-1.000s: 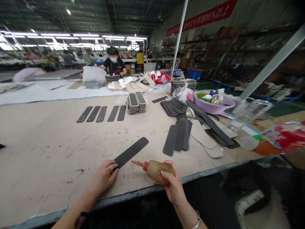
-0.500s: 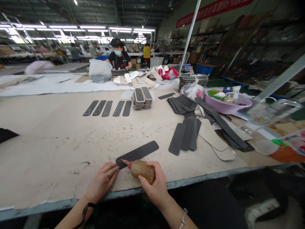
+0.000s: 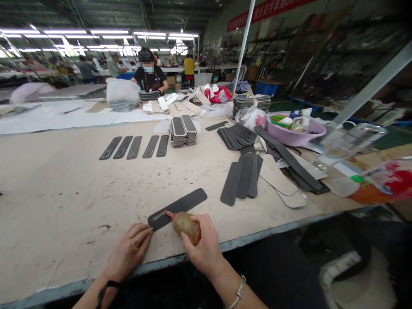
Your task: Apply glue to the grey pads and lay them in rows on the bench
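My right hand (image 3: 205, 249) is wrapped round a squeeze glue bottle (image 3: 185, 225), brownish and with a red nozzle. The bottle is tilted, its tip at the surface of a long dark grey strip (image 3: 188, 201) with rounded ends. A wet, shiny line of glue (image 3: 158, 216) runs along the strip's left part. At that left end, the fingertips of my left hand (image 3: 130, 246) press together on the strip's edge. Further back lie several separate dark strips (image 3: 134, 147) in a row, with shiny streaks on them.
Right of the strip lie overlapping dark pieces (image 3: 231, 184) and beige pieces (image 3: 283, 184). Stacked pieces (image 3: 183, 131) stand behind. A pink basin (image 3: 296, 136), a clear plastic container (image 3: 354, 143) and a fan of dark strips (image 3: 236, 137) are at right. A co-worker (image 3: 149, 77) sits across the table.
The nozzle has moved rightward along the strip, leaving a shiny glue line behind it. My left hand stays at the strip's end. The whole view has shifted slightly.
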Demonstrator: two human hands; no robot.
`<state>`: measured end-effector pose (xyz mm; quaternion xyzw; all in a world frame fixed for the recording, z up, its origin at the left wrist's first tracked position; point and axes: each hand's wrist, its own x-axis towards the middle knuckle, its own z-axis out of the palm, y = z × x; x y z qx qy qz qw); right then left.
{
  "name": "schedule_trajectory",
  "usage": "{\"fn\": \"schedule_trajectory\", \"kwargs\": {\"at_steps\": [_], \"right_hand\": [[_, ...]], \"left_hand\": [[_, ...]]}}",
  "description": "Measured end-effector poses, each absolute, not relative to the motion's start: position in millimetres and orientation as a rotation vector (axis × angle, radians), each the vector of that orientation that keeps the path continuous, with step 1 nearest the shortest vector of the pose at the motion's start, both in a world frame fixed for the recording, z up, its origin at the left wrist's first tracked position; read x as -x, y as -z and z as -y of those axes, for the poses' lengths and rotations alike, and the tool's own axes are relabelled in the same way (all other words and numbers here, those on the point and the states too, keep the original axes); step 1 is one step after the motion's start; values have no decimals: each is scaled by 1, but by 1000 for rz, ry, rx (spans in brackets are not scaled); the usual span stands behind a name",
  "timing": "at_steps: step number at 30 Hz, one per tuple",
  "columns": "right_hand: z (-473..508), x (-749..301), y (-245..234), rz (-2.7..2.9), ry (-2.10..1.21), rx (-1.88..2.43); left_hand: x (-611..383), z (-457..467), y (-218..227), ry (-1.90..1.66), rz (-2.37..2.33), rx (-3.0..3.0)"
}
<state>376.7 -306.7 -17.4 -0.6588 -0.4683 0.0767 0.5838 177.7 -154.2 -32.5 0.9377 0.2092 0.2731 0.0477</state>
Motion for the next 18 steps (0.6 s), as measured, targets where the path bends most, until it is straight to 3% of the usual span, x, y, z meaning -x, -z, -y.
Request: {"fn": "schedule_trajectory", "kwargs": {"at_steps": [18], "right_hand": [[320, -443, 22, 858, 117, 1785]], "left_hand": [[-178, 148, 31, -934, -517, -2921]]}}
